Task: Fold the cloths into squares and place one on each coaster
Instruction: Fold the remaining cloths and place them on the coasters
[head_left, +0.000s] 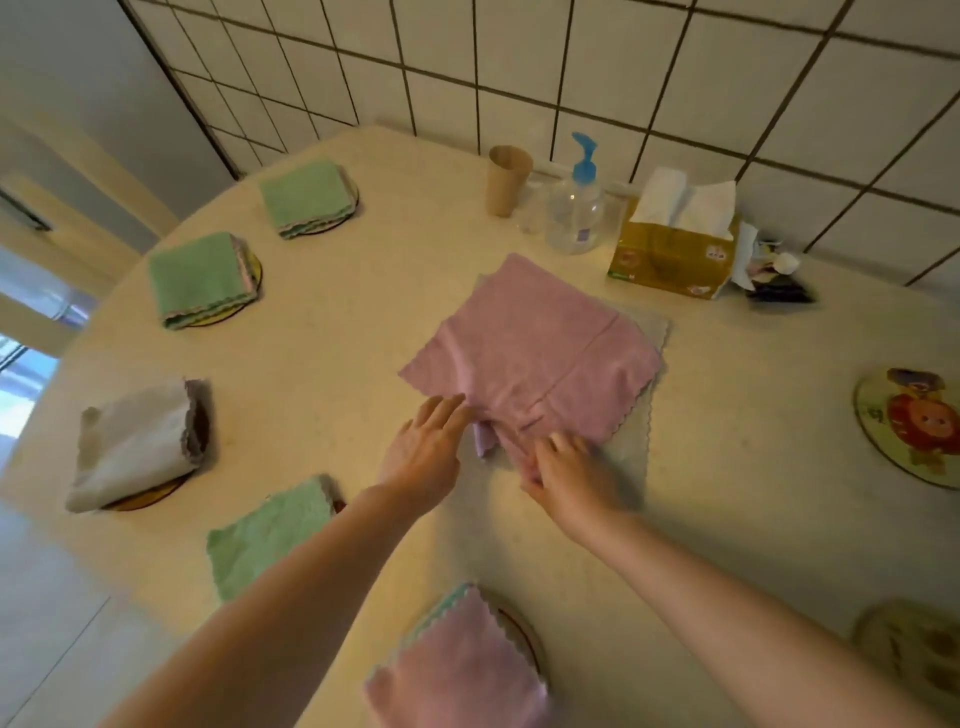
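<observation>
A pink cloth lies spread in the middle of the round table, on top of a pale cloth whose edge shows at its right. My left hand rests with fingers apart at the pink cloth's near corner. My right hand pinches the bunched near edge of the pink cloth. Folded cloths sit on coasters: two green ones at the far left, a white one, a green one and a pink one near me. A bare cartoon coaster lies at the right.
A brown cup, a clear pump bottle, a yellow tissue pack and small clutter stand at the back by the tiled wall. Another blurred coaster lies at the near right.
</observation>
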